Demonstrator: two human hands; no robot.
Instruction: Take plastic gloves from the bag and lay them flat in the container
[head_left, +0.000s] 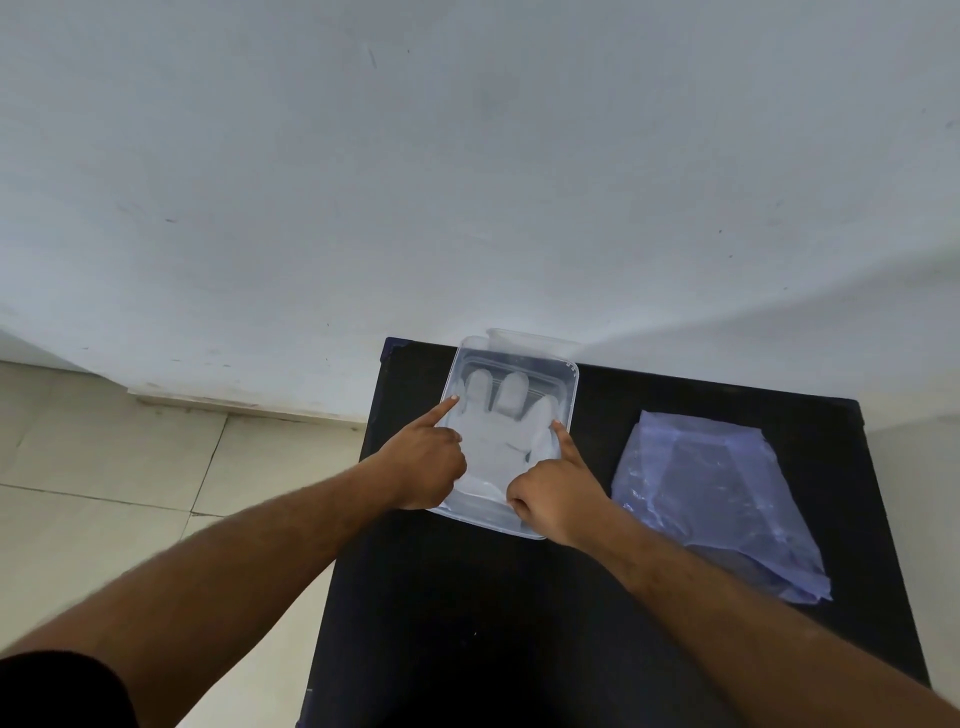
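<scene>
Two index fingers (445, 406), one from each mostly curled hand and gripping nothing, press a plastic glove (498, 441) flat inside the clear container (570, 400), so at least one glove looks laid, while the bag (727, 499) lies right of the container on the bench (467, 623), contents unclear.

Black table (467, 623) against white wall (467, 156), tiled floor (104, 467).

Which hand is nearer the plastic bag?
Right. The right hand presses into the clear container on the side facing the plastic bag, not touching it. The left hand is at the container's far side.
</scene>
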